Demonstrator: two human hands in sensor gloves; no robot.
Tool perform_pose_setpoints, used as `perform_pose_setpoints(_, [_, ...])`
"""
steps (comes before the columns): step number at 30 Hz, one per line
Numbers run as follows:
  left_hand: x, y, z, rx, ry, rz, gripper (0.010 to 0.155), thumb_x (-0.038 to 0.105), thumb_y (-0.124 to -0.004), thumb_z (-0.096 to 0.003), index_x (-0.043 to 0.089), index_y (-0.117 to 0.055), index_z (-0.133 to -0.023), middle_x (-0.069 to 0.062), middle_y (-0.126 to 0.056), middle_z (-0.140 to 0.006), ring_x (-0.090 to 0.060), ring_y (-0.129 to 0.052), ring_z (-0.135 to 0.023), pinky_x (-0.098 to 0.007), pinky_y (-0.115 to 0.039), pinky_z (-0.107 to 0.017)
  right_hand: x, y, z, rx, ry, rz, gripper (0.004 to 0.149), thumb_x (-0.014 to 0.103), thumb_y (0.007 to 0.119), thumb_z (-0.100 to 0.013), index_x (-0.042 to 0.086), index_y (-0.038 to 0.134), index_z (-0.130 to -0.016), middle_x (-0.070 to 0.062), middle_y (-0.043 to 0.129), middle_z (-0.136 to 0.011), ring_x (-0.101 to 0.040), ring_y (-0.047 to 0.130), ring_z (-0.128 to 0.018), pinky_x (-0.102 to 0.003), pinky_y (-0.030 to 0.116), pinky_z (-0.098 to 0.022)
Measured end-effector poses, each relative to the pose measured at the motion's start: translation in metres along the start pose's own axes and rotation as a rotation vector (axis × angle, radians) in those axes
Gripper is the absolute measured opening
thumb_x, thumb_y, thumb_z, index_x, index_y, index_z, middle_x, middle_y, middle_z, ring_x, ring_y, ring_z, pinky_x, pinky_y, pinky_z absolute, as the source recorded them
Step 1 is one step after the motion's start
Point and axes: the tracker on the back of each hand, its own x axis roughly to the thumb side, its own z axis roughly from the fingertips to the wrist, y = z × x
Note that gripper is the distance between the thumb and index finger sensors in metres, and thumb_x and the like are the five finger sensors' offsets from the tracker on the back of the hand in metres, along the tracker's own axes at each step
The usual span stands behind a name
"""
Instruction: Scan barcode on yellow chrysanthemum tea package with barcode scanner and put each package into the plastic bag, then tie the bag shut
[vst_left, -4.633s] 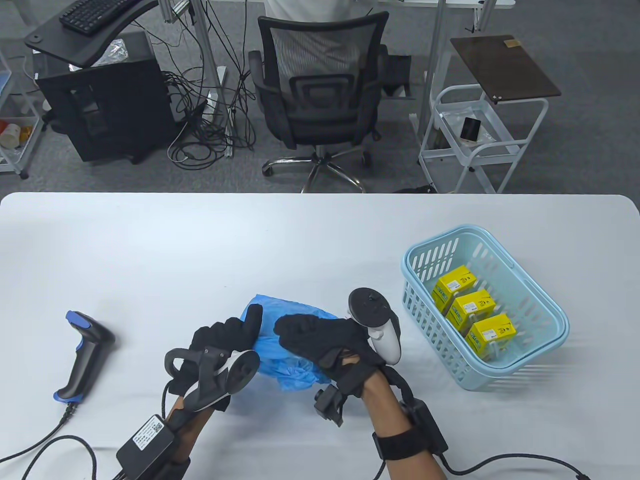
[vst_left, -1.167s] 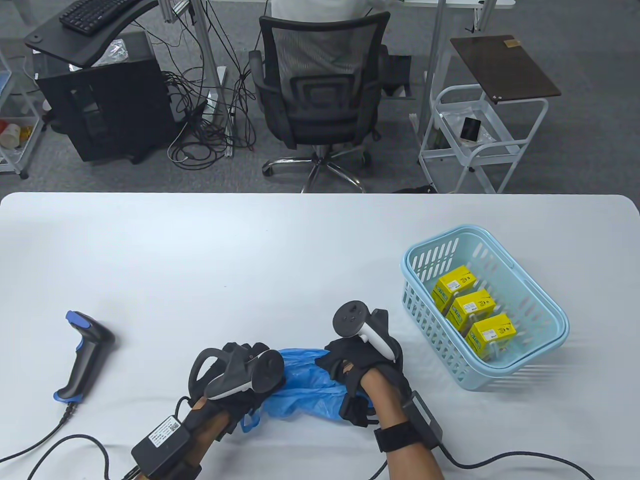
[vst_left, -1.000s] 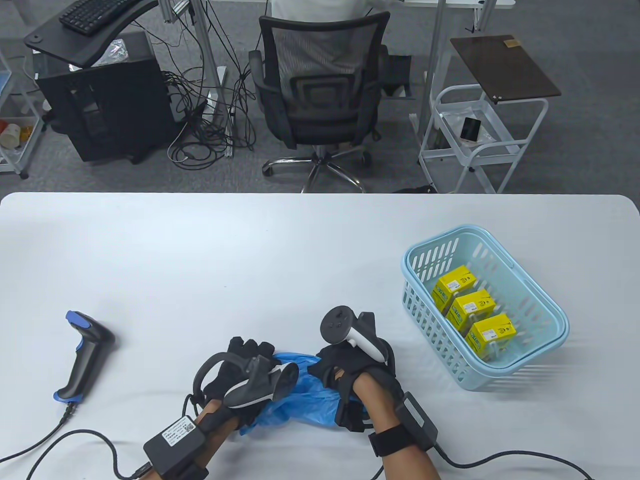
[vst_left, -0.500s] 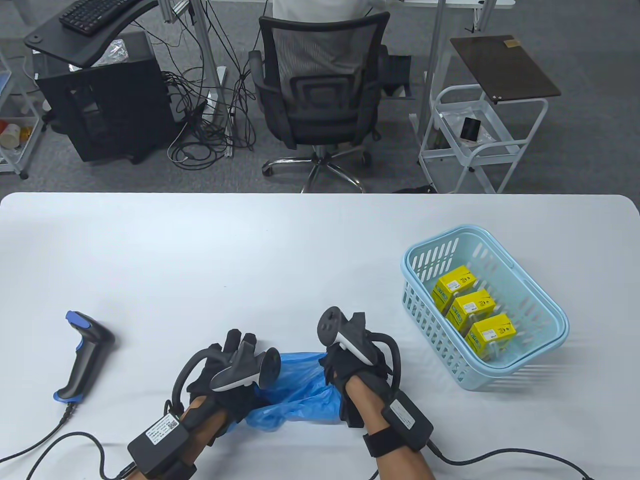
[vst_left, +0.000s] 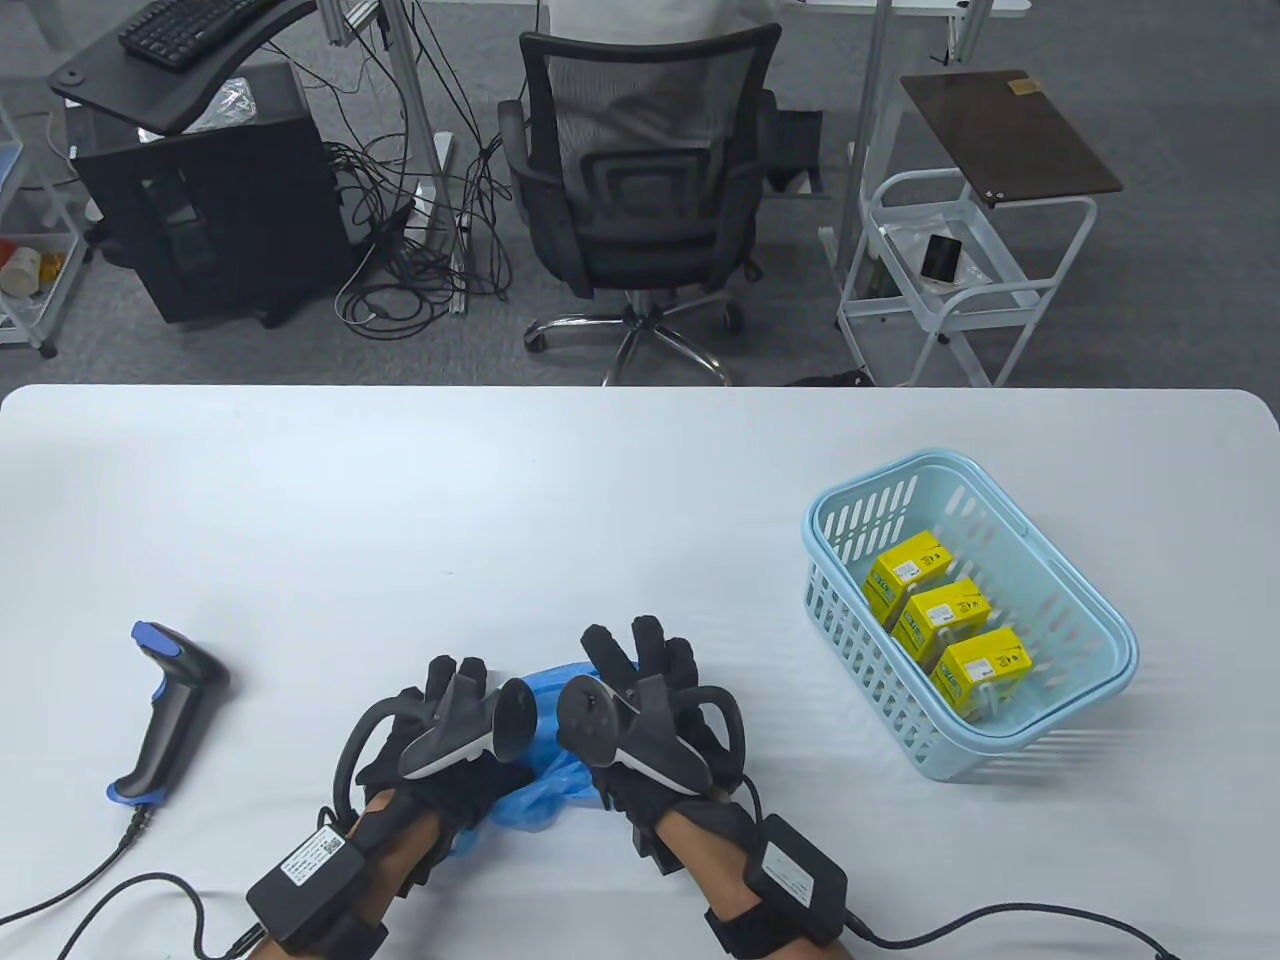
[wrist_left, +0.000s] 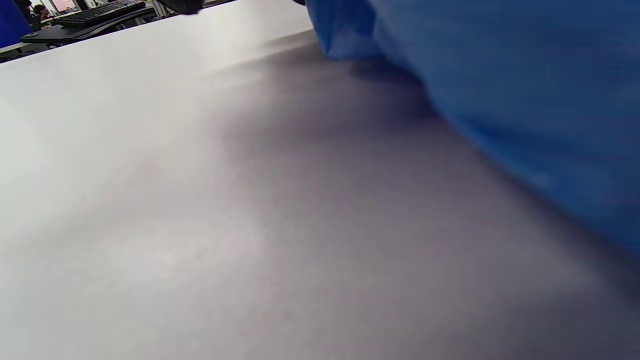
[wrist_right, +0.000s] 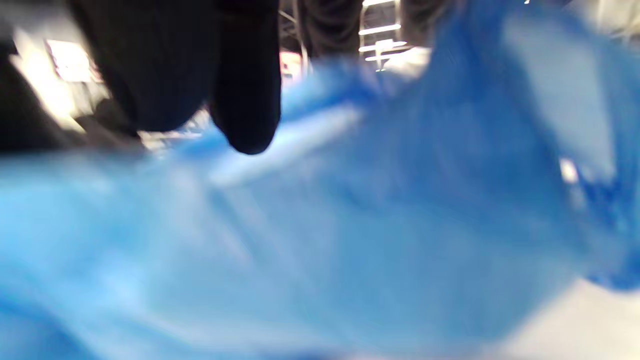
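The blue plastic bag (vst_left: 540, 778) lies crumpled at the table's front middle, mostly covered by both hands. My left hand (vst_left: 455, 682) lies on its left part, fingers stretched forward. My right hand (vst_left: 640, 655) lies over its right part with fingers spread and straight. In the left wrist view the bag (wrist_left: 500, 100) fills the right side above the table top. The right wrist view is blurred, showing the bag (wrist_right: 400, 225) under my right fingers (wrist_right: 245, 100). Three yellow tea packages (vst_left: 945, 615) lie in the light blue basket (vst_left: 860, 670) at the right. The black and blue barcode scanner (vst_left: 170, 700) lies at the left.
The scanner's cable (vst_left: 100, 885) runs off the table's front left edge. Glove cables trail from both wrists near the front edge. Beyond the table's far edge stand an office chair (vst_left: 640, 190) and a white cart (vst_left: 960, 280).
The hands held the bag stretched between them; now my right hand has swung left beside the left hand, fingers spread, and the bag is bunched beneath both.
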Motion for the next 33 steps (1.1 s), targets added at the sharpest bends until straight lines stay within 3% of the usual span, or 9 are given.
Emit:
perform_pose_setpoints(2, [-0.001, 0.0, 0.0, 0.006, 0.013, 0.002, 0.085, 0.073, -0.063, -0.0348, 0.037, -0.041, -0.109, -0.006, -0.026, -0.119, -0.043, -0.029, -0.11, -0.063, -0.048, -0.075, -0.001, 0.026, -0.011, 0.157, 0.021, 0.178, 0.069, 0.063, 0.084, -0.029, 0.041, 0.068, -0.092, -0.009, 0.028, -0.116, -0.056, 0.027, -0.102, -0.072, 0.033, -0.071])
perform_pose_setpoints(4, [-0.009, 0.002, 0.0, -0.011, 0.087, -0.035, 0.087, 0.075, -0.066, -0.033, 0.04, -0.041, -0.109, -0.006, -0.028, -0.119, -0.044, -0.03, -0.11, -0.065, -0.049, -0.074, -0.014, 0.038, -0.015, 0.48, 0.099, 0.274, 0.086, 0.069, 0.076, -0.03, 0.04, 0.038, -0.102, -0.017, 0.006, -0.112, -0.058, 0.011, -0.097, -0.074, 0.025, -0.067])
perform_pose_setpoints(5, [-0.018, 0.005, -0.003, -0.023, 0.151, -0.075, 0.086, 0.077, -0.065, -0.0321, 0.046, -0.04, -0.108, -0.007, -0.029, -0.12, -0.044, -0.03, -0.11, -0.065, -0.049, -0.074, -0.026, 0.037, -0.014, 0.517, 0.137, 0.107, 0.089, 0.065, 0.082, -0.031, 0.042, 0.034, -0.103, -0.019, 0.0, -0.11, -0.059, 0.005, -0.095, -0.076, 0.019, -0.065])
perform_pose_setpoints(7, [-0.031, 0.008, -0.006, -0.065, 0.22, -0.043, 0.077, 0.076, -0.068, -0.0327, 0.062, -0.039, -0.103, -0.008, -0.029, -0.12, -0.045, -0.028, -0.11, -0.066, -0.047, -0.074, -0.047, 0.037, -0.018, 0.512, 0.216, 0.157, 0.083, 0.059, 0.088, -0.033, 0.049, 0.039, -0.099, -0.018, 0.0, -0.11, -0.058, 0.004, -0.095, -0.077, 0.016, -0.064])
perform_pose_setpoints(10, [-0.021, 0.008, -0.005, -0.075, 0.186, -0.001, 0.075, 0.068, -0.073, -0.036, 0.061, -0.04, -0.103, -0.008, -0.027, -0.12, -0.045, -0.025, -0.11, -0.067, -0.043, -0.074, -0.059, 0.04, -0.018, 0.617, 0.243, 0.059, 0.079, 0.054, 0.088, -0.036, 0.047, 0.041, -0.099, -0.02, 0.004, -0.11, -0.059, 0.007, -0.095, -0.076, 0.019, -0.064])
perform_pose_setpoints(17, [-0.011, 0.01, 0.001, 0.041, 0.058, 0.006, 0.077, 0.057, -0.079, -0.0396, 0.053, -0.039, -0.105, -0.005, -0.024, -0.119, -0.042, -0.026, -0.11, -0.065, -0.044, -0.076, -0.067, 0.039, -0.014, 0.557, 0.21, -0.285, 0.073, 0.057, 0.076, -0.04, 0.034, 0.046, -0.102, -0.022, 0.014, -0.111, -0.06, 0.016, -0.096, -0.075, 0.024, -0.065])
perform_pose_setpoints(22, [-0.016, 0.003, -0.003, 0.013, 0.065, 0.175, 0.07, 0.063, -0.069, -0.0408, 0.045, -0.051, -0.105, -0.008, -0.029, -0.119, -0.045, -0.029, -0.109, -0.066, -0.043, -0.075, -0.058, 0.046, -0.016, 0.377, 0.247, -0.134, 0.058, 0.051, 0.081, -0.038, 0.043, 0.062, -0.093, -0.016, 0.033, -0.113, -0.057, 0.031, -0.099, -0.073, 0.03, -0.068])
perform_pose_setpoints(28, [-0.023, -0.003, -0.01, -0.065, 0.1, 0.148, 0.082, 0.068, -0.069, -0.0368, 0.047, -0.032, -0.107, -0.007, -0.023, -0.118, -0.045, -0.026, -0.109, -0.066, -0.043, -0.074, -0.053, 0.05, -0.019, 0.495, 0.143, -0.162, 0.07, 0.044, 0.088, -0.037, 0.048, 0.05, -0.095, -0.013, 0.02, -0.114, -0.053, 0.021, -0.101, -0.072, 0.027, -0.07])
perform_pose_setpoints(33, [-0.05, 0.003, -0.011, -0.233, 0.195, 0.137, 0.088, 0.071, -0.078, -0.0331, 0.066, -0.024, -0.102, -0.008, -0.013, -0.118, -0.047, -0.01, -0.107, -0.07, -0.033, -0.074, -0.079, 0.053, -0.019, 0.644, 0.269, -0.163, 0.086, 0.059, 0.089, -0.034, 0.051, 0.033, -0.099, -0.019, -0.001, -0.109, -0.056, 0.002, -0.095, -0.076, 0.015, -0.063])
